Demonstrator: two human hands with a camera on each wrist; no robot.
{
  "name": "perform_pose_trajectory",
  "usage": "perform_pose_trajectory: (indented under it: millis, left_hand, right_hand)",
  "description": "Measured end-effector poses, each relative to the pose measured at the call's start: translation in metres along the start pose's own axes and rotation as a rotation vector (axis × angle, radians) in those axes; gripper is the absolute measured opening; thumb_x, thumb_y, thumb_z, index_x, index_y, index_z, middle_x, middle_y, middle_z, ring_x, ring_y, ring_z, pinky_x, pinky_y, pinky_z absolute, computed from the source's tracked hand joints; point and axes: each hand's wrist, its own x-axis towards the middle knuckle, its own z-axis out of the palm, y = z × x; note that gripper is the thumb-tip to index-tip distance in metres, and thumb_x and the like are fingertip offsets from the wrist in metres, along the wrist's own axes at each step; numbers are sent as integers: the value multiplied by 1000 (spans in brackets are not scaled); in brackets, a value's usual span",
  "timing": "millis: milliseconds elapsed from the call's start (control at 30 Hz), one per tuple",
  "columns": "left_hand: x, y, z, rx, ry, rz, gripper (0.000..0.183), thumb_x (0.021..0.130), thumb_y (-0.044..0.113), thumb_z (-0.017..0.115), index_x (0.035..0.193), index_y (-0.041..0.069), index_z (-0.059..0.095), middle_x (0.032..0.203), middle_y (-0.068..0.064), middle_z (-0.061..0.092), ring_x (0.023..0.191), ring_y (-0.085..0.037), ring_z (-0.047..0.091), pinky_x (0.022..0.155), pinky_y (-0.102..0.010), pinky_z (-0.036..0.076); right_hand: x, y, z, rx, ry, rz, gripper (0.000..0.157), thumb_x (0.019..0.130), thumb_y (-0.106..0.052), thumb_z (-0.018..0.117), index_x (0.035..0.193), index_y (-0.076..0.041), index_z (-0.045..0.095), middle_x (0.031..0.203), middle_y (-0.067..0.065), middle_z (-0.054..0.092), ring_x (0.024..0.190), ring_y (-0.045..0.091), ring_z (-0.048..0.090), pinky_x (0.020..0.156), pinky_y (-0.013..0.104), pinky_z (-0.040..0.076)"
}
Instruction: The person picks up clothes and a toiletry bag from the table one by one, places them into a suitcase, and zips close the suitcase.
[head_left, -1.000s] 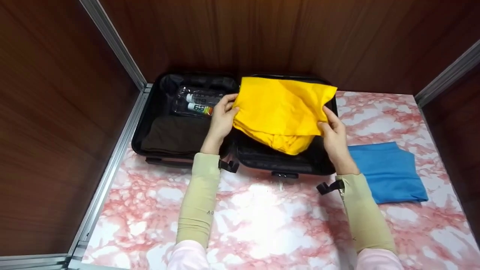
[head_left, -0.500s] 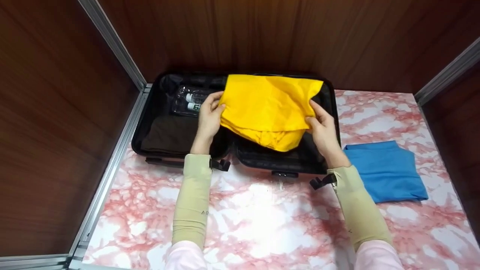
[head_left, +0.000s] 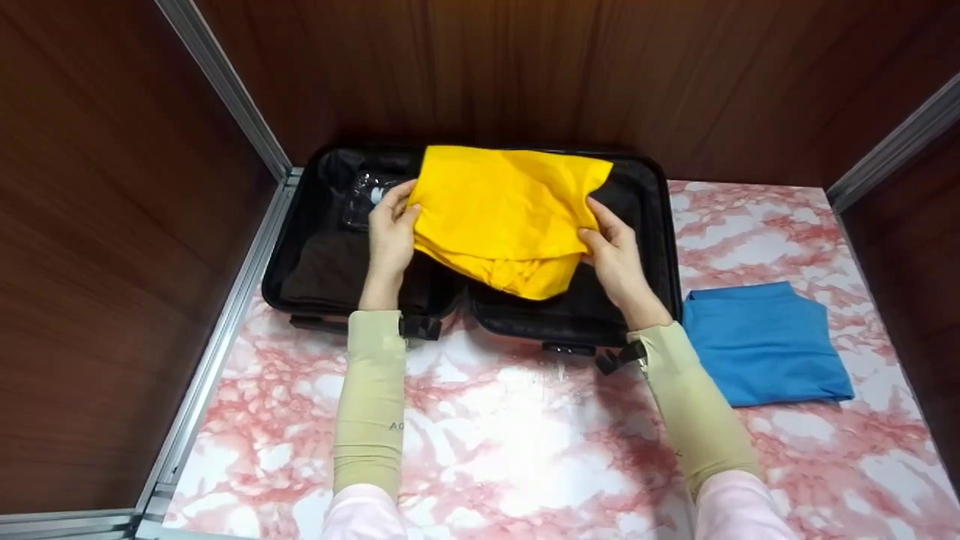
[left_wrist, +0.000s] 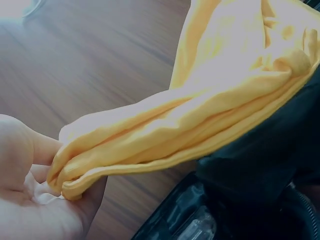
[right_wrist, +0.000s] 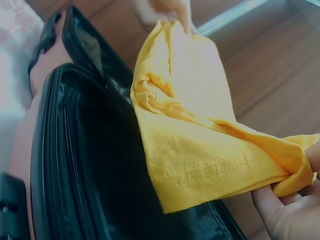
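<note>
Both hands hold a folded yellow garment (head_left: 495, 206) stretched out above an open black-lined suitcase (head_left: 641, 202). My left hand (head_left: 391, 238) pinches its left edge between thumb and fingers; the left wrist view shows the layered folds (left_wrist: 150, 132) gathered there. At the opposite side, my right hand (head_left: 621, 255) grips the right edge. A stitched hem shows on the cloth (right_wrist: 200, 170) in the right wrist view, and its lower part sags in a loose bunch. In the head view the garment spans the suitcase's middle, mostly over its right half.
A dark brown folded cloth (head_left: 330, 274) lies in the suitcase's left half, below a clear pouch (head_left: 360, 206) partly hidden by my left hand. Right of the suitcase, a folded blue cloth (head_left: 765, 345) lies on the marbled surface (head_left: 510, 450). Wood-look panels (head_left: 510, 75) stand behind and at both sides.
Both hands have carried the yellow garment leftward, keeping their grip. More of the suitcase's right half shows now, and the pouch's bottles have become mostly covered.
</note>
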Motion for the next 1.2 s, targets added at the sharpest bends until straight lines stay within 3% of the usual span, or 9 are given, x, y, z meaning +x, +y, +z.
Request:
perform_pose_trajectory:
  millis: [367,967,1200]
  left_hand:
    - [2,12,-18,-11,84,35,35,101,-13,49,134,-8,60,133,-22,61,120,-26,57,100,-30,46]
    - [15,40,-56,24,156,96,34,100,-15,47,131,-11,60,133,-22,60,121,-24,57,101,-26,45]
    - [13,43,-82,31,229,107,35,99,-18,46,130,-14,59,134,-26,59,121,-26,57,103,-27,44]
  right_hand:
    - [13,-1,32,57,-30,3,54,105,-1,46,158,-6,35,152,15,46,119,29,57,85,38,56]
    - [26,-9,77,121,-86,3,56,105,-1,46,159,-7,33,149,15,48,118,31,59,82,43,57]
    - [31,-9,101,88,-97,10,55,104,1,47,157,-5,37,149,15,50,112,29,61,78,44,58]
